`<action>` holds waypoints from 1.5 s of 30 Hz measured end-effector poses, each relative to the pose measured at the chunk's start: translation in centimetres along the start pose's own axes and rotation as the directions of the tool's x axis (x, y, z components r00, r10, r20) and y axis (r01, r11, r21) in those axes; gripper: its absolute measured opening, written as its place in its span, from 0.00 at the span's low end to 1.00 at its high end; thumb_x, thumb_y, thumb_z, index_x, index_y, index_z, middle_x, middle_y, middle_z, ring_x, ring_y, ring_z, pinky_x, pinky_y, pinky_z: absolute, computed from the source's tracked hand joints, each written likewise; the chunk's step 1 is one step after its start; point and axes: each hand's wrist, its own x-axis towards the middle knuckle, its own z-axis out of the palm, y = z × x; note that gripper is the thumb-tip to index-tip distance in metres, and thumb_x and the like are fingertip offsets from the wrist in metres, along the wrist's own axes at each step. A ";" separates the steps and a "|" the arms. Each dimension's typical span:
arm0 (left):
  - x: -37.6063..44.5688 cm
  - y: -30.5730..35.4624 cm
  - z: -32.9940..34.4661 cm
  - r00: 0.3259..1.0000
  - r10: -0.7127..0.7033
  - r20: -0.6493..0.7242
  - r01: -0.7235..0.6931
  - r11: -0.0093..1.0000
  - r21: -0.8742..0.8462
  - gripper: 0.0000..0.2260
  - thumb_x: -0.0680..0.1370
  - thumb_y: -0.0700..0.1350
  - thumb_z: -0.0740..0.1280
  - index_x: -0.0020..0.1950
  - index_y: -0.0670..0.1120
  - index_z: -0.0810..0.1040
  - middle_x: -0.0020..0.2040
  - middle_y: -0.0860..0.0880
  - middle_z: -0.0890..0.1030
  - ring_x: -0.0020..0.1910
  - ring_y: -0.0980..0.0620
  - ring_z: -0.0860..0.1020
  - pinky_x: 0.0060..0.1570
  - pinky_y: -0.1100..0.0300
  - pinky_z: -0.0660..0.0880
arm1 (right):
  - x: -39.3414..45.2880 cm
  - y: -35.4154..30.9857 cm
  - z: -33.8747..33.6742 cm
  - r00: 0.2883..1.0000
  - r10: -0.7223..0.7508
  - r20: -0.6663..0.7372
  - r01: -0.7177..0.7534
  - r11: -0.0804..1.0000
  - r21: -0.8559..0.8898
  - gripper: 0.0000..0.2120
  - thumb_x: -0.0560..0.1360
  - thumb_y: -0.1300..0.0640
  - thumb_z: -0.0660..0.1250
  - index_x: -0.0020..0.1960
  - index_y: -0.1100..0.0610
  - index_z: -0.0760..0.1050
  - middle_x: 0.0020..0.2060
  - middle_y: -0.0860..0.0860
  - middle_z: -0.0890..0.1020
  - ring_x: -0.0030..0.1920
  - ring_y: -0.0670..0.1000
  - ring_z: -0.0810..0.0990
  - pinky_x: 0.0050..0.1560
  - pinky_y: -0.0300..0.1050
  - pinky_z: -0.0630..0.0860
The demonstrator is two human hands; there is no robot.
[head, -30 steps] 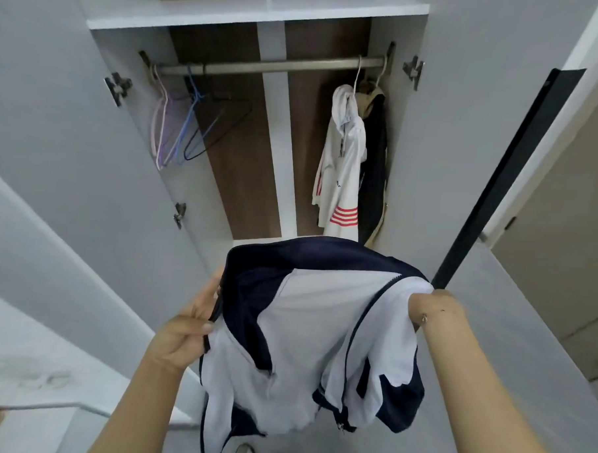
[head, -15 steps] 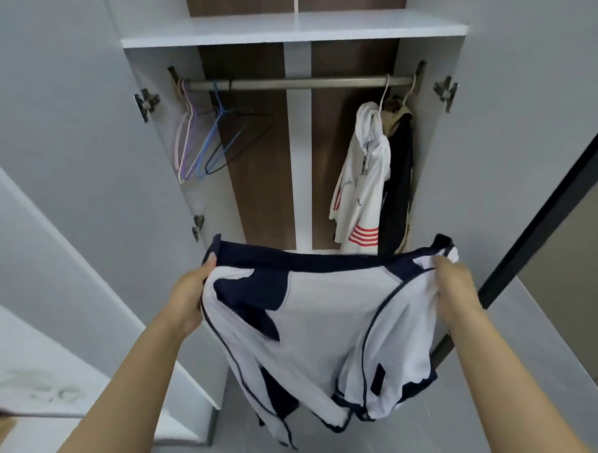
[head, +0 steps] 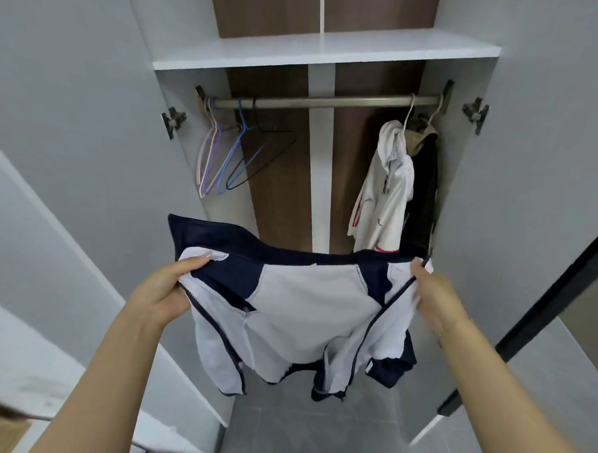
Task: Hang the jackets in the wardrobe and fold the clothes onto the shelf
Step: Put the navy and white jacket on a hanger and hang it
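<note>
We see two bare forearms reaching up from the bottom of the view, each uncovered all the way to the lower edge, with no sleeve or cuff on either. Our left hand [head: 163, 290] wears no ring, watch or glove, and one long, pale, glossy nail shows at a fingertip. Our right hand [head: 433, 297] is likewise ungloved, its outline softened by blur, so we cannot make out finer detail there.
</note>
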 end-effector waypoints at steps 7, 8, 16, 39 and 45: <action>5.2 1.0 -5.3 0.934 0.176 -0.309 -0.001 0.870 0.493 0.13 0.74 0.49 0.73 0.51 0.40 0.81 0.41 0.44 0.86 0.40 0.45 0.85 0.38 0.56 0.78 | 3.8 -3.8 5.3 0.963 0.024 0.267 -0.126 0.920 0.372 0.17 0.77 0.47 0.67 0.58 0.58 0.80 0.52 0.58 0.85 0.50 0.56 0.84 0.51 0.51 0.78; 6.1 1.1 -6.1 0.923 0.145 -0.357 0.061 0.860 0.507 0.17 0.76 0.52 0.71 0.54 0.39 0.79 0.42 0.44 0.86 0.41 0.45 0.84 0.41 0.55 0.78 | 4.5 -4.6 6.2 0.964 0.003 0.266 -0.100 0.931 0.351 0.17 0.76 0.46 0.68 0.56 0.58 0.80 0.50 0.57 0.85 0.50 0.55 0.84 0.54 0.51 0.78; 10.4 5.8 -6.8 0.996 -0.049 -0.072 0.050 0.999 0.013 0.12 0.70 0.47 0.69 0.49 0.47 0.87 0.52 0.43 0.85 0.48 0.46 0.85 0.45 0.53 0.79 | 10.3 -7.4 14.5 0.966 -0.239 0.096 0.256 0.933 -0.255 0.23 0.80 0.49 0.63 0.55 0.72 0.74 0.52 0.63 0.82 0.55 0.63 0.79 0.56 0.49 0.75; 22.4 12.1 0.4 0.942 -0.044 -0.332 -0.041 0.969 -0.245 0.16 0.67 0.51 0.74 0.46 0.41 0.86 0.43 0.40 0.85 0.38 0.43 0.84 0.36 0.52 0.82 | 28.9 -20.0 42.8 0.779 -0.057 0.625 0.027 0.998 0.058 0.23 0.79 0.52 0.66 0.69 0.64 0.69 0.68 0.63 0.72 0.67 0.60 0.73 0.63 0.51 0.73; 22.7 11.8 -0.1 0.909 -0.014 -0.416 -0.104 0.960 -0.259 0.16 0.68 0.53 0.73 0.45 0.40 0.86 0.42 0.40 0.84 0.38 0.42 0.84 0.39 0.52 0.82 | 32.1 -22.5 46.0 0.711 0.047 0.702 -0.229 0.959 0.167 0.06 0.79 0.52 0.65 0.47 0.54 0.73 0.49 0.54 0.75 0.51 0.52 0.78 0.68 0.49 0.69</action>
